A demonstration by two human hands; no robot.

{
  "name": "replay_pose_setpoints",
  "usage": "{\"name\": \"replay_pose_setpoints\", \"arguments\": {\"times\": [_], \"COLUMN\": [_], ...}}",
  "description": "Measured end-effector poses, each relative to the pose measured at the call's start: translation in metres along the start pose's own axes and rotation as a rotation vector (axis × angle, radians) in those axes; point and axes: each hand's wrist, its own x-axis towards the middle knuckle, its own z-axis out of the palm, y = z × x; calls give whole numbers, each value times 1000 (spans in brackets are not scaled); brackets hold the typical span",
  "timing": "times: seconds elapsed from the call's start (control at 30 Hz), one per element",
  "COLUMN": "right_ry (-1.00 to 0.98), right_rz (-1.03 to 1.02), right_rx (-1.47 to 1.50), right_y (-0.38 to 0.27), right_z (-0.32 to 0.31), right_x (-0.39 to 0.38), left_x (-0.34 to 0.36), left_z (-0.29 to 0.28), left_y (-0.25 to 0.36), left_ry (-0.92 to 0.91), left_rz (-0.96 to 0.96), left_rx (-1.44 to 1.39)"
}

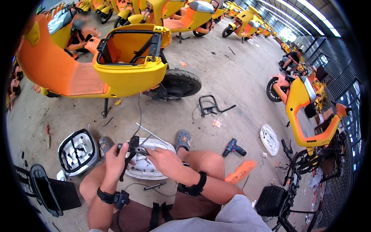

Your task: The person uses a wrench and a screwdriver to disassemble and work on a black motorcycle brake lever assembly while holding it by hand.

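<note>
The left hand (116,158) is wrapped around a black lever-shaped metal bracket (129,156), held above a white moulded plastic cover (145,166) that lies on the concrete floor (232,77) between the knees. The right hand (164,160) seems to pinch a small fitting on that bracket, though its fingertips are hard to make out. Doing this well likely means keeping the bracket steady while the 2 hands work close together, minding the thin grey cable (150,133).

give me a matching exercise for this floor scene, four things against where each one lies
Things:
1. blue and black cordless drill
2. black bent metal rack
3. black brake lever with cable
4. flat orange plastic panel

Places:
A. in the left hand
B. on the floor right of the right knee
C. behind the yellow scooter's rear wheel
D. just nearer than the drill

Pairs: 1-B, 2-C, 3-A, 4-D
</note>
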Motion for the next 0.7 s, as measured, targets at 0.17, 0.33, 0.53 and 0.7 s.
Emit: {"name": "replay_pose_setpoints", "arguments": {"times": [0.17, 0.33, 0.53, 0.7], "right_ry": [78, 131, 173, 224], "right_rz": [-141, -200, -196, -232], "right_rx": [-137, -146, -90, -48], "right_y": [1, -5, 2, 3], "right_z": [-6, -5, -11, -14], "right_x": [-3, -2, 2, 7], "left_x": [2, -1, -1, 2], "left_z": [2, -9, -5, -8], "left_y": [-1, -2, -4, -1], "left_ry": [-35, -24, -82, -105], "left_rz": [-66, -31, -93, -125], "left_rx": [25, 35, 64, -171]}}
